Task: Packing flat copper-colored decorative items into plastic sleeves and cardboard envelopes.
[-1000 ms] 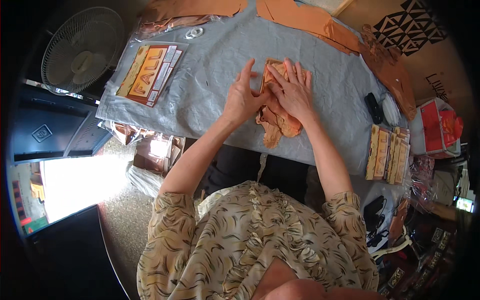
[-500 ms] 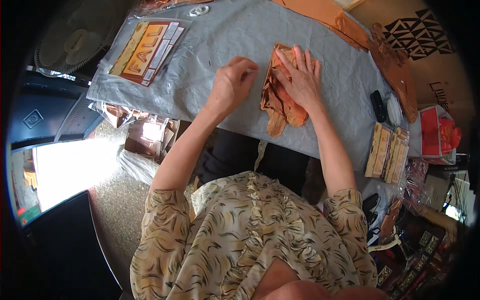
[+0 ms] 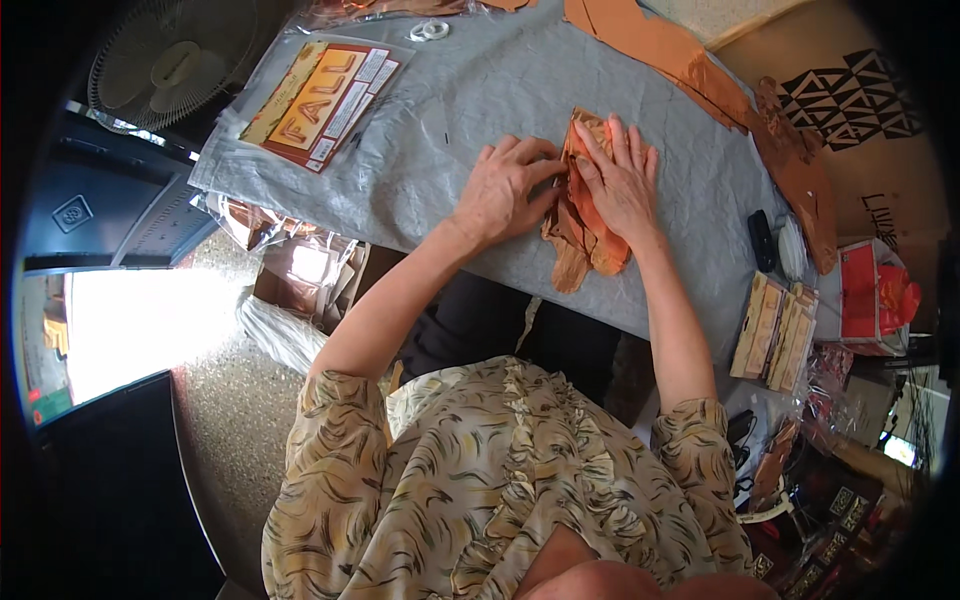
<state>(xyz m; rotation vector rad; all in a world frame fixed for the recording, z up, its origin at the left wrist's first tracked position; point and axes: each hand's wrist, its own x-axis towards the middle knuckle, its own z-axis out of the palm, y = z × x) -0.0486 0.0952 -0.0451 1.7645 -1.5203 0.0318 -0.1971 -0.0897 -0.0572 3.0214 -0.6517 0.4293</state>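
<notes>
A flat, folded bundle of orange foil balloons (image 3: 590,245) lies on the grey-covered table in front of me, with wrinkled tails toward the near edge. My right hand (image 3: 622,188) rests flat on its upper right part, fingers stretched out and pressing it down. At the bundle's left edge, my left hand (image 3: 508,190) has its fingers bent and closed on the foil. The left fingertips are partly hidden against the folds.
Clear packets with printed cards (image 3: 320,105) lie at the far left, near a white ribbon roll (image 3: 430,31). More orange foil (image 3: 690,65) lines the far right edge. At right are a black object (image 3: 760,240), small card packs (image 3: 775,335) and a red-and-white box (image 3: 860,290).
My left hand has moved right, from beside the foil bundle to its left edge, and now takes hold there. My right hand stays flat on the bundle. The whole view has shifted slightly.
</notes>
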